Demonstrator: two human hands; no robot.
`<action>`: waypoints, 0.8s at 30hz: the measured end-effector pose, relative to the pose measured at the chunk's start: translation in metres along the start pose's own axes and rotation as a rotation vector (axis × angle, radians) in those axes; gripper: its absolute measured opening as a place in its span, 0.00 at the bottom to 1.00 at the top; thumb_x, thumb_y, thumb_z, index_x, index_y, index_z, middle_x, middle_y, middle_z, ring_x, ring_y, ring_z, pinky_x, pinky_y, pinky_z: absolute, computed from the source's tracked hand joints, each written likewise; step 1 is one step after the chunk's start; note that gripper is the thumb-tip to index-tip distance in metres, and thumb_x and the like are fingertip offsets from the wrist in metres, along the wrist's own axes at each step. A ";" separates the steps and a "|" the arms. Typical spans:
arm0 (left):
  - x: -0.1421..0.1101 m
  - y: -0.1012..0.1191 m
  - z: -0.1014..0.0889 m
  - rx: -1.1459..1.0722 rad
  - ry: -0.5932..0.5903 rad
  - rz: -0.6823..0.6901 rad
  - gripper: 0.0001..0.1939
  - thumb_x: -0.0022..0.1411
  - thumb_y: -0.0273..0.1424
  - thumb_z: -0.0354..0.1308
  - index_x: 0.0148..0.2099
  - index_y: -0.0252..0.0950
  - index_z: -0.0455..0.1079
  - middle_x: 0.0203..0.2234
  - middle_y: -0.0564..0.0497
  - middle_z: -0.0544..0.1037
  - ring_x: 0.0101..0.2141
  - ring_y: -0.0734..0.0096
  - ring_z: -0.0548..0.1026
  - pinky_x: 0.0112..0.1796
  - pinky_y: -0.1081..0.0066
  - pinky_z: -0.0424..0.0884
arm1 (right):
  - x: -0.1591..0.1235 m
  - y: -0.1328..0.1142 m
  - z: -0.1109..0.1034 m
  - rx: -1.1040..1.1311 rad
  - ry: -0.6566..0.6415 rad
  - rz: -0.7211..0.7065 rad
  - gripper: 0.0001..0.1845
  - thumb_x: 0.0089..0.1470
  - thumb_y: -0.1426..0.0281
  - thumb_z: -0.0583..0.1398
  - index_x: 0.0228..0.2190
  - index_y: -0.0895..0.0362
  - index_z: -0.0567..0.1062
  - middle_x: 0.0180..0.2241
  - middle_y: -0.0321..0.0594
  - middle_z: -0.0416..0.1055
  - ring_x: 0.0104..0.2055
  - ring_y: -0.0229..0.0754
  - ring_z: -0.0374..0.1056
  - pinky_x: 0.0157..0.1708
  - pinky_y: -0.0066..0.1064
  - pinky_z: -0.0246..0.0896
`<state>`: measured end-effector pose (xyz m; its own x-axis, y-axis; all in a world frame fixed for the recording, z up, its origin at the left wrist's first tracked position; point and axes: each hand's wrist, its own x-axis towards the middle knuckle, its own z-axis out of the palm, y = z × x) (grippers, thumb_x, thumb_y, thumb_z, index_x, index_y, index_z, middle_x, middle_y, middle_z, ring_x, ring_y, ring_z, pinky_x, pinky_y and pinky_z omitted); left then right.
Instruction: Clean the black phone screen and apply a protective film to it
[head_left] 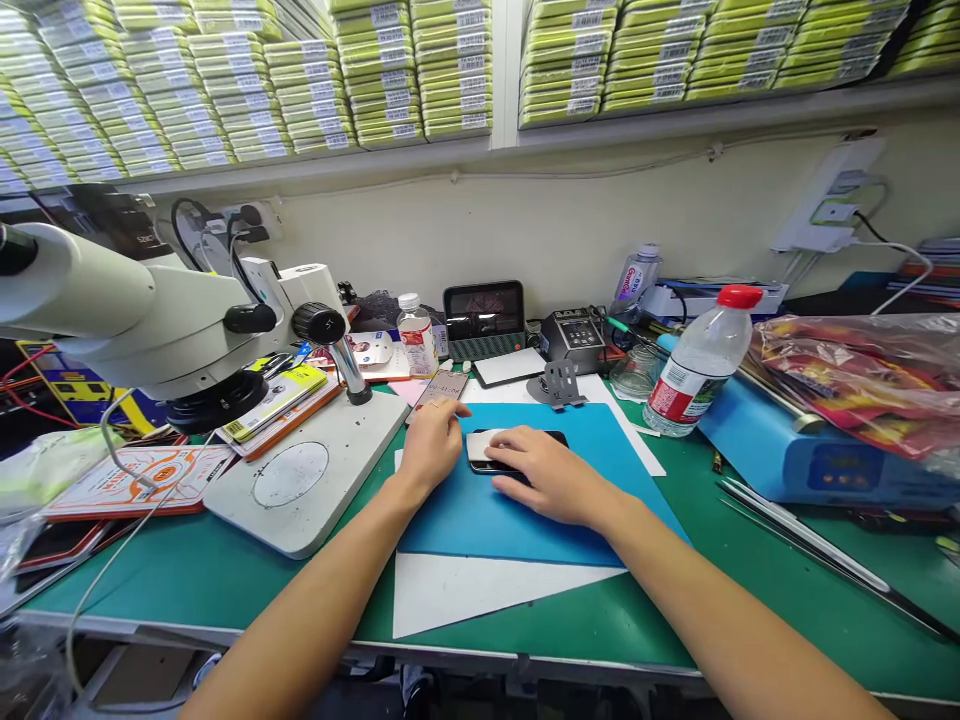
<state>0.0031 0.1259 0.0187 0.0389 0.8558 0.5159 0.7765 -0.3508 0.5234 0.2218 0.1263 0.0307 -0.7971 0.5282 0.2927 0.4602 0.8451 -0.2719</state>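
Note:
My right hand [551, 472] lies over a dark phone [556, 437] on the blue mat [465, 525]. Its fingers press on a flat white piece [478, 446], perhaps a cloth or pad, which covers the phone's left end. My left hand [433, 442] rests at the mat's left edge with its fingers curled in, and a ring shows on one finger. Nothing is visible in that hand, though the fingertips are partly hidden. Just beyond it, a second phone [444, 388] with digits on its screen lies face up.
At the left stands a microscope [135, 310] over its pale base [300, 495]. A phone stand [559, 383] is behind the mat. Rightward are a red-capped bottle [697, 365], a blue device [787, 450] and tweezers [825, 545]. Yellow packs [450, 70] fill the shelf above.

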 end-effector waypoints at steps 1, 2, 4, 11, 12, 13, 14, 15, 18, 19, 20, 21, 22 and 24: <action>0.001 -0.001 0.000 -0.006 0.001 -0.003 0.16 0.62 0.15 0.48 0.38 0.36 0.74 0.37 0.48 0.80 0.42 0.59 0.76 0.44 0.62 0.70 | 0.002 -0.001 0.001 0.013 -0.007 -0.016 0.16 0.64 0.62 0.58 0.49 0.54 0.77 0.52 0.47 0.74 0.54 0.52 0.69 0.53 0.46 0.64; 0.001 -0.002 0.001 -0.010 -0.001 -0.003 0.16 0.61 0.15 0.48 0.38 0.36 0.74 0.37 0.48 0.80 0.41 0.60 0.76 0.43 0.62 0.70 | 0.003 -0.002 0.001 0.022 -0.013 -0.024 0.16 0.64 0.61 0.57 0.49 0.53 0.77 0.53 0.46 0.75 0.55 0.51 0.69 0.54 0.46 0.63; 0.000 -0.002 0.004 -0.023 -0.006 -0.002 0.16 0.61 0.15 0.48 0.37 0.36 0.74 0.36 0.48 0.80 0.41 0.61 0.76 0.42 0.64 0.70 | 0.006 -0.004 0.003 0.018 -0.021 -0.007 0.16 0.65 0.61 0.56 0.49 0.53 0.78 0.55 0.45 0.74 0.56 0.51 0.68 0.57 0.48 0.60; -0.003 0.004 0.007 -0.079 -0.024 0.039 0.17 0.62 0.15 0.48 0.38 0.37 0.75 0.37 0.49 0.80 0.41 0.63 0.76 0.44 0.65 0.71 | 0.010 -0.016 0.007 0.064 -0.099 0.006 0.29 0.65 0.50 0.51 0.60 0.51 0.68 0.64 0.48 0.65 0.66 0.55 0.59 0.66 0.60 0.41; -0.003 0.004 0.007 -0.084 -0.022 0.041 0.17 0.62 0.16 0.48 0.38 0.37 0.75 0.37 0.49 0.80 0.41 0.63 0.76 0.44 0.65 0.71 | 0.010 -0.016 0.007 0.078 -0.109 -0.014 0.27 0.66 0.50 0.51 0.57 0.51 0.71 0.62 0.47 0.68 0.64 0.54 0.61 0.65 0.58 0.43; -0.002 0.003 0.006 -0.088 -0.019 0.041 0.17 0.62 0.16 0.48 0.38 0.37 0.75 0.37 0.49 0.80 0.41 0.63 0.76 0.44 0.65 0.71 | 0.011 -0.015 0.006 0.084 -0.113 -0.021 0.24 0.67 0.52 0.51 0.53 0.51 0.74 0.58 0.46 0.72 0.61 0.52 0.65 0.65 0.56 0.45; -0.002 0.003 0.006 -0.091 -0.015 0.038 0.17 0.62 0.16 0.48 0.39 0.37 0.75 0.37 0.49 0.80 0.41 0.63 0.76 0.44 0.65 0.71 | 0.011 -0.014 0.005 0.081 -0.110 -0.014 0.22 0.68 0.54 0.50 0.50 0.52 0.76 0.55 0.45 0.74 0.57 0.51 0.69 0.63 0.54 0.49; -0.002 0.003 0.006 -0.094 -0.013 0.038 0.17 0.62 0.16 0.48 0.39 0.37 0.75 0.37 0.49 0.80 0.41 0.63 0.76 0.43 0.65 0.71 | 0.012 -0.012 0.005 0.071 -0.099 0.003 0.22 0.69 0.56 0.49 0.47 0.53 0.77 0.53 0.45 0.76 0.55 0.50 0.70 0.62 0.53 0.53; -0.002 0.005 0.005 -0.104 -0.028 0.073 0.15 0.62 0.17 0.50 0.37 0.37 0.76 0.36 0.50 0.80 0.41 0.63 0.75 0.43 0.64 0.71 | 0.015 -0.012 0.007 0.035 -0.071 0.044 0.24 0.67 0.54 0.51 0.54 0.55 0.73 0.60 0.50 0.69 0.60 0.54 0.66 0.60 0.54 0.55; -0.003 0.005 0.005 -0.109 -0.036 0.090 0.14 0.62 0.18 0.51 0.37 0.38 0.76 0.36 0.50 0.80 0.41 0.63 0.75 0.43 0.64 0.70 | 0.015 -0.013 0.008 0.035 -0.074 0.044 0.27 0.66 0.52 0.52 0.58 0.54 0.70 0.63 0.51 0.66 0.64 0.56 0.62 0.62 0.57 0.51; -0.003 0.006 0.004 -0.114 -0.044 0.106 0.14 0.62 0.18 0.52 0.36 0.38 0.76 0.36 0.50 0.80 0.40 0.63 0.75 0.43 0.65 0.70 | 0.015 -0.014 0.008 0.043 -0.085 0.036 0.30 0.65 0.50 0.53 0.61 0.54 0.67 0.65 0.51 0.63 0.67 0.57 0.57 0.65 0.61 0.45; -0.004 0.007 0.004 -0.119 -0.051 0.118 0.13 0.62 0.18 0.52 0.36 0.38 0.76 0.36 0.51 0.80 0.40 0.63 0.75 0.43 0.65 0.70 | 0.015 -0.015 0.007 0.057 -0.104 0.027 0.31 0.65 0.49 0.52 0.61 0.52 0.66 0.65 0.49 0.62 0.68 0.57 0.55 0.66 0.63 0.39; -0.004 0.007 0.004 -0.124 -0.056 0.125 0.13 0.62 0.18 0.52 0.36 0.38 0.76 0.35 0.51 0.80 0.40 0.63 0.74 0.43 0.65 0.70 | 0.014 -0.016 0.006 0.071 -0.121 0.020 0.30 0.65 0.48 0.52 0.60 0.51 0.67 0.64 0.48 0.65 0.68 0.56 0.56 0.67 0.64 0.35; -0.005 0.007 0.005 -0.128 -0.063 0.132 0.13 0.63 0.18 0.52 0.36 0.38 0.76 0.35 0.51 0.80 0.40 0.63 0.74 0.43 0.65 0.70 | 0.012 -0.016 0.003 0.071 -0.122 0.034 0.25 0.67 0.50 0.50 0.54 0.49 0.73 0.59 0.44 0.72 0.64 0.54 0.63 0.67 0.63 0.34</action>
<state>0.0110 0.1212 0.0167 0.1776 0.8196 0.5448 0.6759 -0.5039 0.5378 0.2036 0.1191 0.0354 -0.8251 0.5390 0.1693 0.4626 0.8166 -0.3451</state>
